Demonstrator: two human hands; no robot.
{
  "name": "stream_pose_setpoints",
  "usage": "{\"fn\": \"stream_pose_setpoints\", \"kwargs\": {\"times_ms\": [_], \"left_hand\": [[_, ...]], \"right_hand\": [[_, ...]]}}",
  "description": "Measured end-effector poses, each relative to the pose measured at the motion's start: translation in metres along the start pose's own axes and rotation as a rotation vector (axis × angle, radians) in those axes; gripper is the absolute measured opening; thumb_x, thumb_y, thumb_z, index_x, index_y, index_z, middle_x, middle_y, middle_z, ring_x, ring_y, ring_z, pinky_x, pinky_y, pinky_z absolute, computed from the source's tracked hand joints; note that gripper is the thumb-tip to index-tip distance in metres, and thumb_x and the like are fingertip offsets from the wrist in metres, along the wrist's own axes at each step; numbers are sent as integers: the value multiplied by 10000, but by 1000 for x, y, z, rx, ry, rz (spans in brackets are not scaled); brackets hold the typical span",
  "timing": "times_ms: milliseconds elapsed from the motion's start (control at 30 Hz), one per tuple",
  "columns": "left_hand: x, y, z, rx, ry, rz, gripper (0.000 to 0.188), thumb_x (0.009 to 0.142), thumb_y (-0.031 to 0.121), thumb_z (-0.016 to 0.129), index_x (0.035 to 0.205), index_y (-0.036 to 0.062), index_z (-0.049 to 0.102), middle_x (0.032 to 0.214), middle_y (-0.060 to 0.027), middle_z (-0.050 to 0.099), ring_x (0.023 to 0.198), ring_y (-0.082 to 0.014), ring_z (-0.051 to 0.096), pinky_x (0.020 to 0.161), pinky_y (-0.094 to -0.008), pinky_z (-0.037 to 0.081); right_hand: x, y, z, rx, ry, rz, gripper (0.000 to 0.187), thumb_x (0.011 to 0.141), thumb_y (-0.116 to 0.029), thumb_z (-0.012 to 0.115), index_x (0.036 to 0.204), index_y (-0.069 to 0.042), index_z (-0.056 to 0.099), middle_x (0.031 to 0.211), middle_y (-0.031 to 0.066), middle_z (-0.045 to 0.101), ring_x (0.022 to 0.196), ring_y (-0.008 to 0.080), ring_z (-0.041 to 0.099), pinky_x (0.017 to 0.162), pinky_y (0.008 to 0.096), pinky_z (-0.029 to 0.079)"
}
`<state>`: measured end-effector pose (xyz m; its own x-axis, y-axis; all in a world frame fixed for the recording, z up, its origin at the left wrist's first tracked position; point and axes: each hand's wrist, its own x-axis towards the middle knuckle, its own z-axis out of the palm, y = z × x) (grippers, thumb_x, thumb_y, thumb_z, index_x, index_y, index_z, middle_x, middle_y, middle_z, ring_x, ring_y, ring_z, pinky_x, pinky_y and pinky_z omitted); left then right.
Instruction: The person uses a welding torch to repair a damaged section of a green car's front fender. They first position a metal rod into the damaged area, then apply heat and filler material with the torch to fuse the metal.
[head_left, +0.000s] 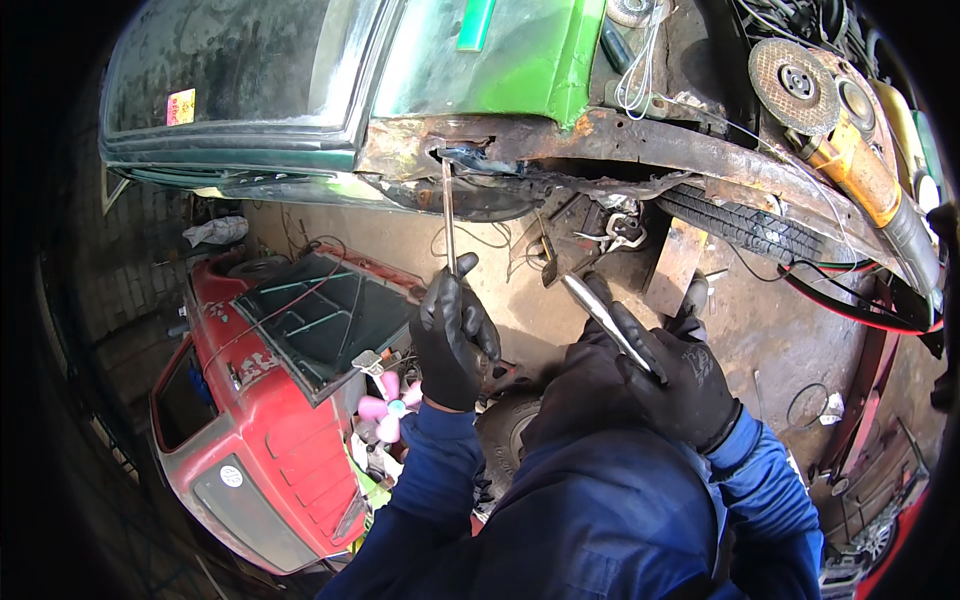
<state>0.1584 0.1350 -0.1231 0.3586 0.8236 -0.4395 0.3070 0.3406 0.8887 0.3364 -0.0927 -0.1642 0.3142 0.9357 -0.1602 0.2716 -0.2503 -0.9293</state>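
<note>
My left hand, in a black glove, is closed around a long thin metal rod. The rod stands nearly upright in view, and its far end meets a ragged hole in the rusted body edge of a green car. Bluish-black torn metal shows at that hole. My right hand, also gloved, grips a shiny silver bar-shaped tool; its exact kind is unclear. Just beyond that hand is a flat brown rectangular piece; whether the fingers touch it I cannot tell.
An angle grinder with a worn disc rests across the car's front right. Below the rusted fender is a tyre. A red vehicle body stands at left, near a pink fan. Cables and metal scraps lie on the floor.
</note>
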Motion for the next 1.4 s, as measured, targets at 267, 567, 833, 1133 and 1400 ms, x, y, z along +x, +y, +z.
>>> {"fn": "stream_pose_setpoints", "kwargs": {"times_ms": [267, 567, 833, 1133, 1400], "left_hand": [[13, -2, 14, -41, 3, 55, 547, 1141, 406, 525, 1424, -58, 589, 663, 38, 403, 448, -82, 431, 416, -271, 432], [14, 12, 3, 68, 34, -58, 488, 1138, 344, 561, 1448, -31, 596, 659, 41, 457, 503, -47, 440, 450, -243, 439], [18, 8, -3, 101, 29, -28, 472, 1146, 355, 534, 1451, 4, 611, 664, 32, 471, 515, -60, 455, 467, -248, 434], [11, -19, 13, -10, 51, -31, 545, 1141, 429, 515, 1461, -6, 588, 703, 19, 446, 535, -97, 476, 463, -275, 443], [20, -10, 11, 33, 43, 34, 435, 1173, 298, 477, 1477, 11, 598, 664, 21, 468, 477, -64, 456, 442, -253, 415]], "right_hand": [[23, -12, 8, 27, 47, -39, 669, 949, -94, 736, 1588, -91, 539, 858, 163, 658, 720, 359, 660, 708, 449, 512], [36, -6, 11, -46, 56, -96, 702, 920, -89, 756, 1589, -104, 543, 874, 168, 663, 728, 375, 670, 666, 480, 519], [83, 10, 4, -169, 130, -252, 655, 992, -272, 739, 1604, -163, 530, 931, 163, 677, 741, 327, 691, 662, 458, 555], [139, 6, 18, -317, 217, -409, 581, 1004, -445, 717, 1533, -229, 611, 829, 107, 613, 708, 298, 651, 597, 461, 516], [157, 9, 31, -436, 259, -387, 533, 1012, -502, 689, 1486, -262, 649, 866, 93, 646, 715, 276, 688, 586, 434, 545]]}}
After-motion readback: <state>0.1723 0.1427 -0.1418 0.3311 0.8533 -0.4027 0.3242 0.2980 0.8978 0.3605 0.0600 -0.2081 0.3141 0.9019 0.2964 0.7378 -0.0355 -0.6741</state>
